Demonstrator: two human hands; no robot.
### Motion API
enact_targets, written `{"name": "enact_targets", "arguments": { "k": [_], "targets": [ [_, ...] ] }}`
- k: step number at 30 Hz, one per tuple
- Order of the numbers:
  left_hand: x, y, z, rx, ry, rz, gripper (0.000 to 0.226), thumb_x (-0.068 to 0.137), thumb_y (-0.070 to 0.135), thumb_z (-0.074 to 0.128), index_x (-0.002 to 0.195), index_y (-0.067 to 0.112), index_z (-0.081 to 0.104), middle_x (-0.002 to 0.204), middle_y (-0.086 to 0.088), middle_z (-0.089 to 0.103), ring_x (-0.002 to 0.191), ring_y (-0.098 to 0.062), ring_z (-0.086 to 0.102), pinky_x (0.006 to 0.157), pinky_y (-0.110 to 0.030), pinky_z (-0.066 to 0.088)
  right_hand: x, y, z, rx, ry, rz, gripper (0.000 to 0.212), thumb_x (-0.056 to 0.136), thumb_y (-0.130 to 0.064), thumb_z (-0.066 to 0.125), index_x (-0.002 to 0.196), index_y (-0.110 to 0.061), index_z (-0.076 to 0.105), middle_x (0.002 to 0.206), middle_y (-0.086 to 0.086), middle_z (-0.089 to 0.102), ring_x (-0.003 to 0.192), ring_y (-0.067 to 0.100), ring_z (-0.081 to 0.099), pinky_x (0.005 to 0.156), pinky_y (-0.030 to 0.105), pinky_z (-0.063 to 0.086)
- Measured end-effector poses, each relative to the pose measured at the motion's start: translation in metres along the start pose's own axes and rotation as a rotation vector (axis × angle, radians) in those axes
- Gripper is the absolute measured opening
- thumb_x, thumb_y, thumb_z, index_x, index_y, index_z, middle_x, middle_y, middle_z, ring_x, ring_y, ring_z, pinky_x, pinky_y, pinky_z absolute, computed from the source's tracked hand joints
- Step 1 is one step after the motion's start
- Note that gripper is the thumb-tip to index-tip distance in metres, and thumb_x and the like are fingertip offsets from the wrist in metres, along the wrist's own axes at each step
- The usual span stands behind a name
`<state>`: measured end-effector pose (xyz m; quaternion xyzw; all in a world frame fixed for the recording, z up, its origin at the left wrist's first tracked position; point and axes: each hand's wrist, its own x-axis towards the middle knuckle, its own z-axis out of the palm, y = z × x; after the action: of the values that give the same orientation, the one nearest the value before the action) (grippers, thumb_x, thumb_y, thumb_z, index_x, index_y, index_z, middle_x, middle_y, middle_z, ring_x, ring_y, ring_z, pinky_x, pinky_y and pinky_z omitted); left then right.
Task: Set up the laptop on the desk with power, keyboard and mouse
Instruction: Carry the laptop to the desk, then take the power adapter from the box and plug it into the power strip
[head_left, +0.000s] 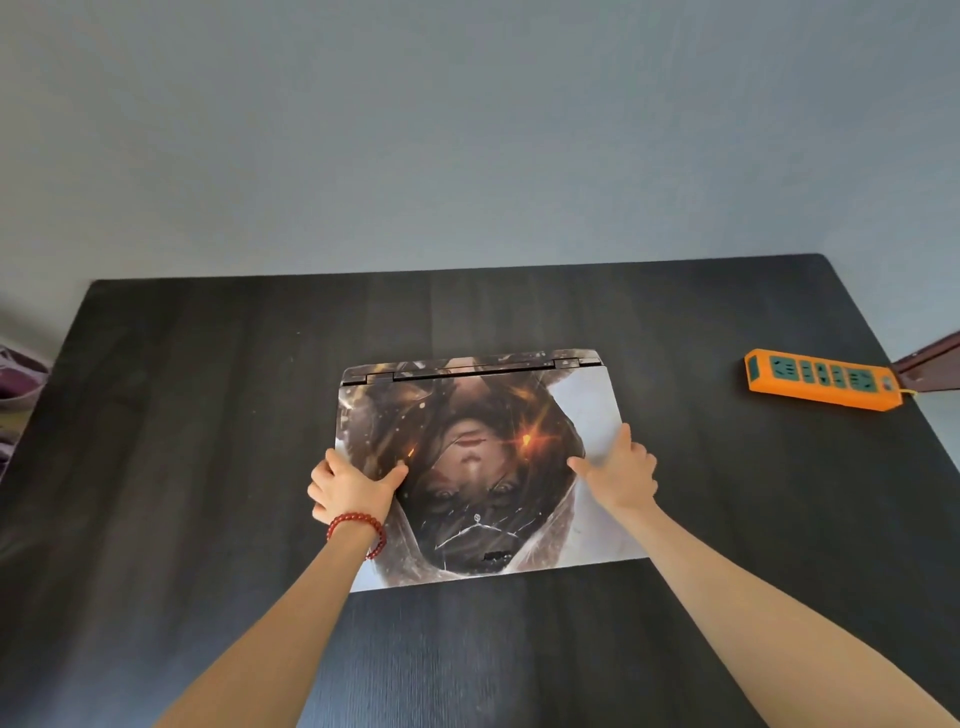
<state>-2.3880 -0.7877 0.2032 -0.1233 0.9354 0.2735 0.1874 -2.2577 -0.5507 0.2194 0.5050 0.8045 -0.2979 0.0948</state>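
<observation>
The left hand (349, 488) holds the left edge of the closed laptop (483, 467), thumb on top and fingers curled over the side. The right hand (621, 470) holds the right edge the same way, with one finger straight along it. The laptop lies flat in the middle of the dark desk (208, 395), hinge away from the person. This looks like the placing step. Next, the lid needs lifting. An orange power strip (823, 379) waits far right.
</observation>
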Motion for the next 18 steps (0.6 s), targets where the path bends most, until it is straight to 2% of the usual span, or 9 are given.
{"name": "enact_targets", "arguments": {
  "k": [7, 9, 11, 13, 16, 18],
  "targets": [
    [0.004, -0.001, -0.003, 0.116, -0.026, 0.035, 0.096, 0.073, 0.053, 0.067, 0.141, 0.006, 0.018, 0.146, -0.02, 0.027, 0.132, -0.038, 0.026, 0.106, -0.053, 0.027, -0.002, 0.005, 0.001, -0.091, -0.049, -0.04, 0.089, 0.086, -0.045, 0.057, 0.144, -0.005, 0.003, 0.148, 0.02, 0.023, 0.134, 0.038, 0.021, 0.105, 0.051, 0.029],
    [-0.002, 0.0, -0.008, 0.163, -0.025, 0.034, 0.097, 0.075, 0.056, 0.063, 0.143, 0.008, 0.013, 0.148, -0.018, 0.024, 0.134, -0.037, 0.024, 0.107, -0.053, 0.025, -0.01, 0.0, -0.002, -0.147, -0.046, -0.061, 0.084, 0.088, -0.044, 0.054, 0.145, -0.008, 0.003, 0.151, 0.019, 0.016, 0.137, 0.037, 0.018, 0.108, 0.052, 0.024],
    [-0.012, -0.001, -0.014, 0.17, 0.035, 0.075, 0.092, 0.078, 0.054, 0.06, 0.144, 0.012, 0.012, 0.149, -0.015, 0.021, 0.135, -0.035, 0.022, 0.108, -0.053, 0.021, -0.023, -0.006, -0.001, -0.238, -0.011, -0.183, 0.074, 0.091, -0.041, 0.047, 0.145, -0.014, 0.005, 0.154, 0.017, 0.007, 0.14, 0.036, 0.012, 0.11, 0.055, 0.017],
    [-0.026, -0.006, -0.025, 0.126, 0.091, 0.147, 0.081, 0.081, 0.05, 0.058, 0.144, 0.016, 0.018, 0.15, -0.012, 0.022, 0.135, -0.032, 0.023, 0.108, -0.051, 0.019, -0.043, -0.014, 0.002, -0.276, -0.016, -0.37, 0.06, 0.094, -0.036, 0.041, 0.144, -0.015, 0.016, 0.154, 0.014, 0.015, 0.14, 0.033, 0.017, 0.111, 0.051, 0.02],
    [-0.057, -0.032, -0.057, 0.053, 0.168, 0.234, 0.065, 0.085, 0.041, 0.057, 0.14, 0.017, 0.033, 0.147, -0.008, 0.031, 0.134, -0.029, 0.027, 0.108, -0.05, 0.021, -0.081, -0.037, 0.009, -0.125, -0.155, -0.613, 0.045, 0.094, -0.029, 0.044, 0.136, -0.014, 0.038, 0.141, 0.009, 0.044, 0.131, 0.028, 0.035, 0.108, 0.043, 0.033],
    [-0.08, -0.066, -0.087, -0.021, 0.251, 0.229, 0.055, 0.086, 0.033, 0.059, 0.135, 0.015, 0.041, 0.142, -0.008, 0.039, 0.131, -0.028, 0.033, 0.106, -0.048, 0.027, -0.116, -0.063, 0.021, -0.068, -0.24, -0.766, 0.039, 0.094, -0.025, 0.045, 0.131, -0.015, 0.046, 0.135, 0.007, 0.051, 0.127, 0.024, 0.041, 0.107, 0.04, 0.036]
  ]
}}
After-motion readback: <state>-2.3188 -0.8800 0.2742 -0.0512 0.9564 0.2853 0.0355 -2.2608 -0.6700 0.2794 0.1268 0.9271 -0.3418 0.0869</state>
